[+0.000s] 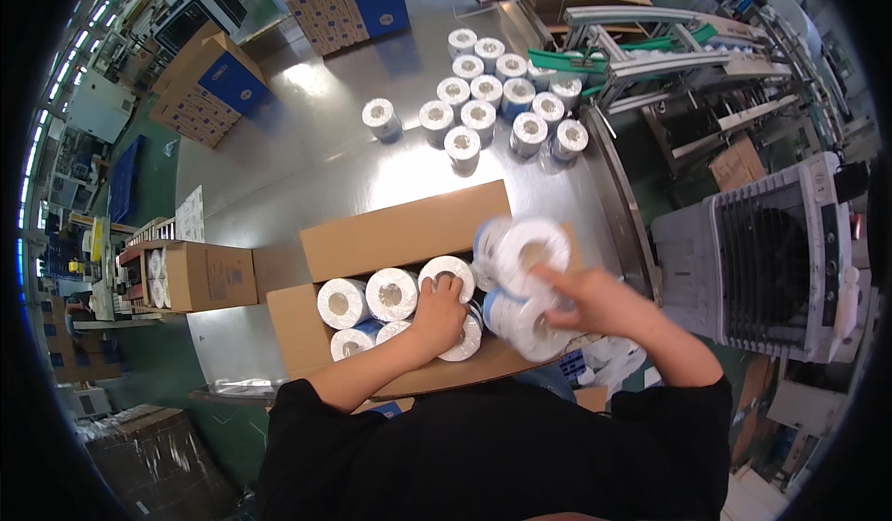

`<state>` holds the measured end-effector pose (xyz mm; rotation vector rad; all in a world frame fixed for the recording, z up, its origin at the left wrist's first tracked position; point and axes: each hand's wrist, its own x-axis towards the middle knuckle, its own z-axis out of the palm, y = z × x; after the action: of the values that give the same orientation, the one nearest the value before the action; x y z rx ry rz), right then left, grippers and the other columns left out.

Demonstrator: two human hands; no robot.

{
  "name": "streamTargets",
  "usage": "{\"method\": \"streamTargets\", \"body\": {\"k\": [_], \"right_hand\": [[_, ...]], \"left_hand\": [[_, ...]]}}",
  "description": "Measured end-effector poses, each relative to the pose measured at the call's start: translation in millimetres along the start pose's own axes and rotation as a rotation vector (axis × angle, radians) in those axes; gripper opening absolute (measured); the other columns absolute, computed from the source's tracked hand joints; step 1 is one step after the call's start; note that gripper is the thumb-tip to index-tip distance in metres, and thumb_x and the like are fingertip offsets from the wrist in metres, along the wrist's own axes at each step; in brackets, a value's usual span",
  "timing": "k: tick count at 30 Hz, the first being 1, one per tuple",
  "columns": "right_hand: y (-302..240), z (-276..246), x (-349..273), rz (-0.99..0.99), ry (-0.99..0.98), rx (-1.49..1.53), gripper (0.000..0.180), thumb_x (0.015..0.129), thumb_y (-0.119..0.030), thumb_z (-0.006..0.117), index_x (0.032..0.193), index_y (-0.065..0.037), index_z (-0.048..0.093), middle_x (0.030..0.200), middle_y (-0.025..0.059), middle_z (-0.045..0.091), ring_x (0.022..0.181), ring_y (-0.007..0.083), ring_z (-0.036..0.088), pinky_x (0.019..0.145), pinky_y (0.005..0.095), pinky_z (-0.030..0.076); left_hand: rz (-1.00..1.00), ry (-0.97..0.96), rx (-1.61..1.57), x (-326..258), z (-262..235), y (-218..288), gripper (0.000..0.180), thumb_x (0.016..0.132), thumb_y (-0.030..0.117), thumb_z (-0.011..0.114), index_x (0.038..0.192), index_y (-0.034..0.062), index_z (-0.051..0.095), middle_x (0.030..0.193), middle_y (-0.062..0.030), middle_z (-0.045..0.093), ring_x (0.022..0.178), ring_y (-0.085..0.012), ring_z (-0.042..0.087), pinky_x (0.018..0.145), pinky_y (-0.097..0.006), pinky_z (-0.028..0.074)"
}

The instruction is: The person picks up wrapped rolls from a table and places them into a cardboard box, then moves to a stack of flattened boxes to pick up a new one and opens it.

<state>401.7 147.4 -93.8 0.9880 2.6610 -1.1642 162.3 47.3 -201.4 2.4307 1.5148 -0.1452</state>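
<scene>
An open cardboard box (400,228) lies in front of me, with several white paper rolls (339,304) standing in it, cores facing up. They look wrapped in clear film with blue print on the sides. My left hand (440,317) is closed over two rolls in the middle of the box, its fingertips at the core of the upper roll (444,270). At the box's right end, my right hand (595,304) grips two blurred, tilted rolls, an upper one (528,252) and a lower one (530,331), with its fingers at their cores.
Several more rolls (486,87) stand on the metal table (297,168), one (379,117) apart from the group. Blue-printed cartons (348,10) sit at the far left. A conveyor with green rails (641,52) meets the table's far right. Left stands a filled carton (212,277); right, a grey air cooler (753,261).
</scene>
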Motion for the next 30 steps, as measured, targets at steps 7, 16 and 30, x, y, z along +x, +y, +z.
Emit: {"method": "streamTargets", "body": {"k": [7,16,30], "right_hand": [[-21.3,59.3,2.2,0.153,-0.033,-0.092,0.055,0.07,-0.015,0.067,0.117,0.004,0.045,0.076,0.0237,0.062,0.076,0.0388,0.062,0.07,0.0451,0.05],[4.3,119.1,38.8,0.174,-0.132,-0.31,0.043,0.067,-0.013,0.073,0.103,0.002,0.055,0.089,0.0215,0.065,0.086,0.036,0.063,0.075,0.0442,0.051],[85.0,69.1,-7.4,0.569,0.295,0.446,0.037,0.078,-0.034,0.071,0.085,0.001,0.063,0.069,0.006,0.06,0.065,0.0145,0.058,0.063,0.027,0.047]], "left_hand": [[-0.012,-0.008,-0.053,-3.0,7.5,-15.1,0.03,0.064,0.032,0.071,0.091,0.0223,0.073,0.101,-0.0083,0.051,0.106,-0.0246,0.044,0.084,-0.043,0.034],[0.069,-0.104,-0.221,-18.7,2.2,-17.9,0.04,0.066,0.037,0.074,0.104,0.0251,0.069,0.11,-0.0095,0.05,0.109,-0.0281,0.046,0.089,-0.042,0.038],[-1.107,0.352,-0.588,-228.7,8.5,-71.2,0.043,0.07,0.034,0.071,0.1,0.0034,0.065,0.086,-0.018,0.066,0.085,-0.0334,0.063,0.078,-0.042,0.049]]}}
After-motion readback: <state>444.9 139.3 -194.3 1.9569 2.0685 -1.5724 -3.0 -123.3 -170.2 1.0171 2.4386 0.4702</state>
